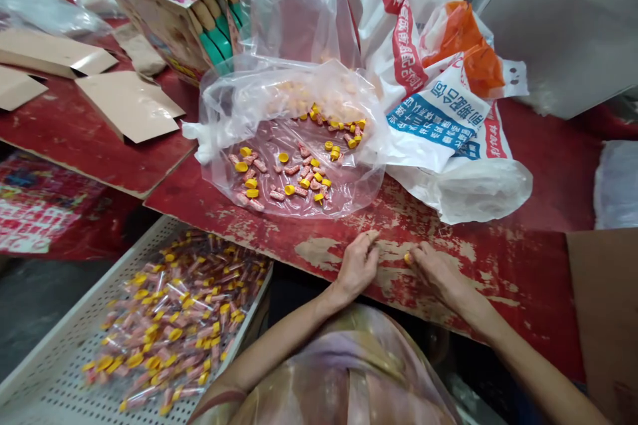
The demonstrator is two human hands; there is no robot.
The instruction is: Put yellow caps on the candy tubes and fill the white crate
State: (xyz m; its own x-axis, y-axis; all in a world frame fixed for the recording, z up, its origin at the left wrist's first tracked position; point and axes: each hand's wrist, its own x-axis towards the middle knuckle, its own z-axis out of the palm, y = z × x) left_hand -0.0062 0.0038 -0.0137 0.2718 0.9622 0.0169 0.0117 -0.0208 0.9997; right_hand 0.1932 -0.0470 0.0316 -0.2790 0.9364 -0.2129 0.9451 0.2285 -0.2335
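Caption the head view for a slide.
Right hand pinches a small yellow piece at a worn red table, clear plastic bag beyond.

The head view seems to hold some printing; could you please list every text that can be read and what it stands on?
"前期配合饲", as best I can read: sack, blue characters.
"利饲", as best I can read: sack, red stripe; its other characters are unclear.
Blue panel, small print: too blurred.
Boxes: print too blurred.

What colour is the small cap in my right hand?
Yellow; the small cap in your right hand shows best in the head view.
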